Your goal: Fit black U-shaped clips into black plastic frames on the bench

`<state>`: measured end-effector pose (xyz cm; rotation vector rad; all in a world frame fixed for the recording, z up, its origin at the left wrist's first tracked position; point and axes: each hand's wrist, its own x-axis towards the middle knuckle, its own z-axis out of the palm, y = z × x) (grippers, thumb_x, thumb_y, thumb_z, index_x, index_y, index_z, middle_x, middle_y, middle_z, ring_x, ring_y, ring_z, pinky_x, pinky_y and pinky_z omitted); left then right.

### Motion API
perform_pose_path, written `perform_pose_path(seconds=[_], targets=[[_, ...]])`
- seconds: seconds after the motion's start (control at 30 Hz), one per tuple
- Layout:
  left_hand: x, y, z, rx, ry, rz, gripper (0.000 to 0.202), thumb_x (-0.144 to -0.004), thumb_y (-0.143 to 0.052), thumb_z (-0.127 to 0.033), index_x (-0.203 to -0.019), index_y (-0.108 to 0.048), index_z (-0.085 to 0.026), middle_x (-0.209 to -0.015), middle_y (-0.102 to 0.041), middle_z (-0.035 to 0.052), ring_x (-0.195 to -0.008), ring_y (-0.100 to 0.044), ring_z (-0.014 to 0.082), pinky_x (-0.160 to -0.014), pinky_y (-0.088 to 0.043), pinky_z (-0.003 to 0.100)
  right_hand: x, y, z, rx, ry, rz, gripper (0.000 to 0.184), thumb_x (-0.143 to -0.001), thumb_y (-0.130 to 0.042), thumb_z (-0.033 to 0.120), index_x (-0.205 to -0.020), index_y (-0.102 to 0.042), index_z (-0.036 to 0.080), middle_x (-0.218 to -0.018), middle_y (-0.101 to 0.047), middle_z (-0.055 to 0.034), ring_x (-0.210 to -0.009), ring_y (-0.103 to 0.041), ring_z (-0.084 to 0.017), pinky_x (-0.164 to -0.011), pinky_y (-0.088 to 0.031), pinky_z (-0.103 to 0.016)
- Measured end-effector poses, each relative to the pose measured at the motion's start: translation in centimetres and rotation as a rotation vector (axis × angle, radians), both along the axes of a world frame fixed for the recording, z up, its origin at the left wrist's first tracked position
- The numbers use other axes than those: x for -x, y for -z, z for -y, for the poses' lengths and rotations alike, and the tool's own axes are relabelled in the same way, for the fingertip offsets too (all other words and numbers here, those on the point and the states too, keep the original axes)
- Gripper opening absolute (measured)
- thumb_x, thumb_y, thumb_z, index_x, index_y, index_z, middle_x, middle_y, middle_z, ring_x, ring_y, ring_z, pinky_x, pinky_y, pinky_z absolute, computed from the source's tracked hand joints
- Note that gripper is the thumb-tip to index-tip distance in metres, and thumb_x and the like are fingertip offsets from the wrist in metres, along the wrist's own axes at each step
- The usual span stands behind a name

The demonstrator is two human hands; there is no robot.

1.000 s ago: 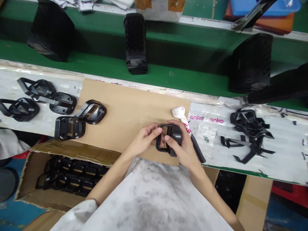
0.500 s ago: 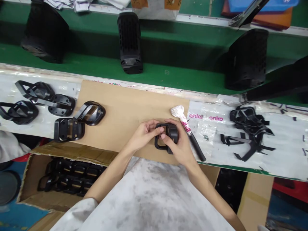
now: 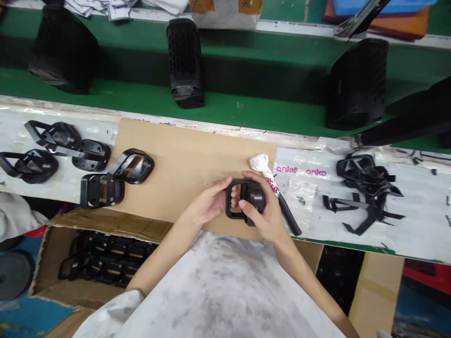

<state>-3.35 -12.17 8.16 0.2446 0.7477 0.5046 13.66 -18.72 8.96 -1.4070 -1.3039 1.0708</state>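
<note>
My right hand (image 3: pixel 264 206) is closed around a black plastic part (image 3: pixel 256 195) with an open rectangular frame on its left side. The thumb presses on the near face, and the fingers wrap the far right edge. At the frame's left edge is my left hand (image 3: pixel 213 202), palm turned up. Its thumb lies along the upper left corner, and its curled fingertips show through the opening, behind the frame. Close on the right lies a black-handled hammer (image 3: pixel 289 215), its head wrapped in white plastic. A cardboard sheet (image 3: pixel 172 164) lies beneath the part and my hands.
Several similar black framed parts (image 3: pixel 136 166) lie at the left. Thin black strip-like pieces (image 3: pixel 369 197) are piled at the right. A cardboard box (image 3: pixel 45 263) of black parts stands below the bench. Large black housings (image 3: pixel 185 65) stand on the green surface (image 3: pixel 243 108) behind.
My left thumb has moved off the inside of the frame to its upper left corner, and the left hand has turned palm up. The right hand keeps its hold.
</note>
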Motion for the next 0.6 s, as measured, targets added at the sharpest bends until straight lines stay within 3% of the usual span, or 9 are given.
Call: perform_pose_path(seconds=[0.1,0.2,0.3,0.4,0.6], targets=[[-0.5,-0.4,0.8,0.026,-0.072,0.004,0.044,-0.077,-0.093,-0.044,-0.069,-0.063,-0.014,-0.061,-0.055,-0.0025,-0.05,-0.05,0.0068,-0.051,-0.047,0.02,-0.4,-0.3,0.4,0.054,-0.061,-0.063,0.053,-0.096,-0.073,0.046,-0.144,-0.059,0.03,-0.139,-0.069,-0.0091,-0.125,-0.068,-0.033,-0.11,-0.055,-0.055],[-1.0,-0.7,1.4,-0.005,-0.089,-0.022,0.045,-0.078,-0.092,-0.047,-0.07,-0.062,-0.014,-0.061,-0.054,-0.0029,-0.049,-0.048,0.0068,-0.05,-0.043,0.021,-0.8,-0.4,0.9,0.092,-0.056,-0.101,0.057,-0.094,-0.074,0.052,-0.145,-0.059,0.031,-0.141,-0.069,-0.0095,-0.121,-0.071,-0.034,-0.105,-0.058,-0.055],[-1.3,-0.4,1.7,-0.096,-0.043,-0.068,0.052,-0.076,-0.091,-0.06,-0.074,-0.066,-0.015,-0.064,-0.059,-0.001,-0.057,-0.055,0.0105,-0.059,-0.047,0.023,-1.5,-0.2,1.1,0.129,-0.003,-0.15,0.055,-0.093,-0.075,0.052,-0.141,-0.062,0.03,-0.132,-0.074,-0.0087,-0.109,-0.074,-0.032,-0.099,-0.06,-0.052],[-1.2,0.5,2.4,-0.236,-0.008,-0.117,0.053,-0.08,-0.086,-0.066,-0.079,-0.071,-0.015,-0.075,-0.068,0.0043,-0.074,-0.063,0.0157,-0.072,-0.05,0.027,-2.4,0.1,0.9,0.075,0.121,-0.194,0.047,-0.095,-0.072,0.051,-0.136,-0.064,0.031,-0.134,-0.072,-0.0074,-0.116,-0.073,-0.033,-0.102,-0.059,-0.052],[-0.9,1.4,3.9,-0.226,-0.069,-0.056,0.049,-0.079,-0.091,-0.06,-0.084,-0.072,-0.015,-0.089,-0.072,0.0065,-0.061,-0.048,0.0078,-0.058,-0.031,0.024,-1.9,0.2,-0.4,0.036,0.232,-0.092,0.052,-0.098,-0.06,0.057,-0.143,-0.059,0.032,-0.143,-0.068,-0.0099,-0.125,-0.069,-0.037,-0.105,-0.057,-0.059]])
